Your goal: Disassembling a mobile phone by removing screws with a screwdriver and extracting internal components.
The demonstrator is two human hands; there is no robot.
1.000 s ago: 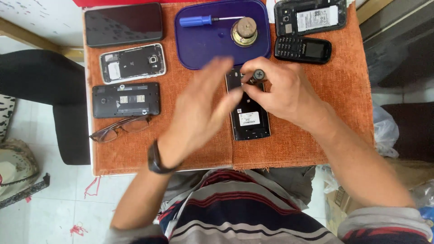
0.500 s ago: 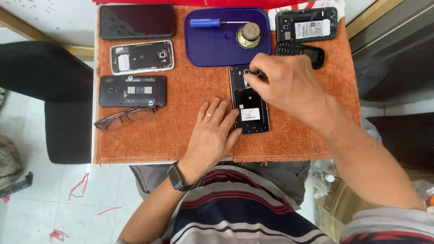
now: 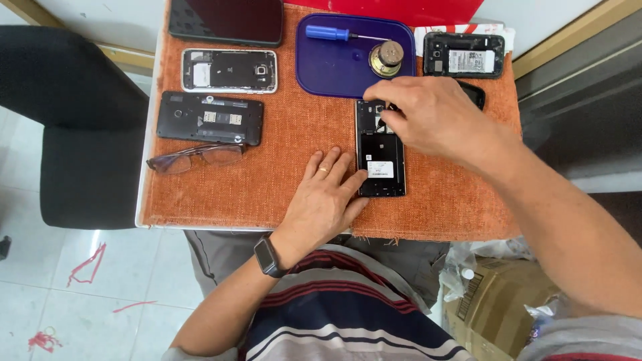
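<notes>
Top end of opened black phone [image 3: 380,157] hidden under right hand [image 3: 438,120]; fingertip grip there too small to tell. Dark phone [image 3: 476,93] behind that hand mostly covered. Black tablet [image 3: 227,20] cut off by top edge.

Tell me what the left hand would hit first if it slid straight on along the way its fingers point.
Judging by this view, the left hand points up and slightly right, fingertips touching the opened black phone. Sliding on, it would push against that phone's left edge first; the blue tray lies farther on.
</notes>
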